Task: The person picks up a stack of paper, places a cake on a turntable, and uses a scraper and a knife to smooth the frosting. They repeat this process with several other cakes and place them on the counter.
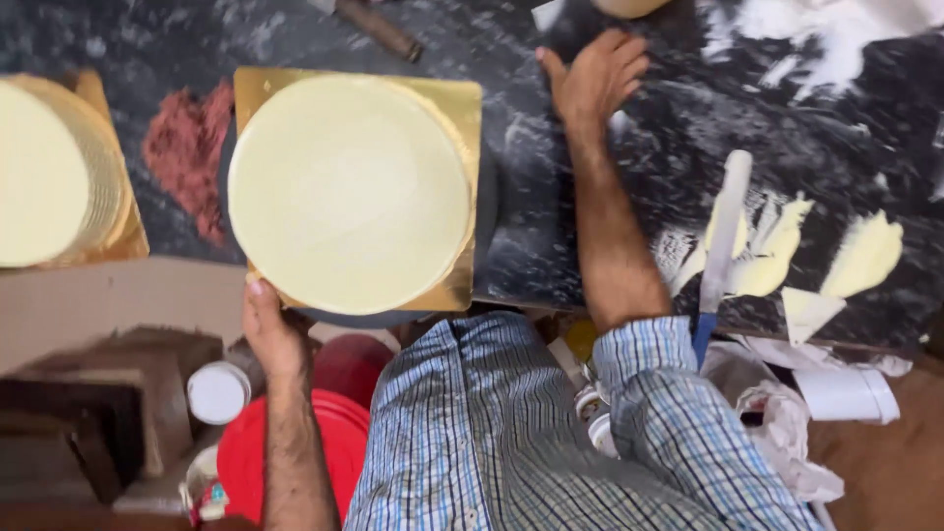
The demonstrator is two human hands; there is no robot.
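You are steadying the cake [349, 192], a pale cream round on a gold board [462, 118] at the surface's [590, 197] near edge. Its top is already looking smooth and fully coated; I judge the icing mostly done, with trimming or decorating left. Your left hand [273, 329] is gripping the board's rim at 7 o'clock, fingers curled under it. Your right hand [593, 74] is reaching out to 1 o'clock of the cake, fingers spread flat on the surface, holding nothing. A spatula [723, 236] is lying among cream smears [865, 256] at 3 o'clock.
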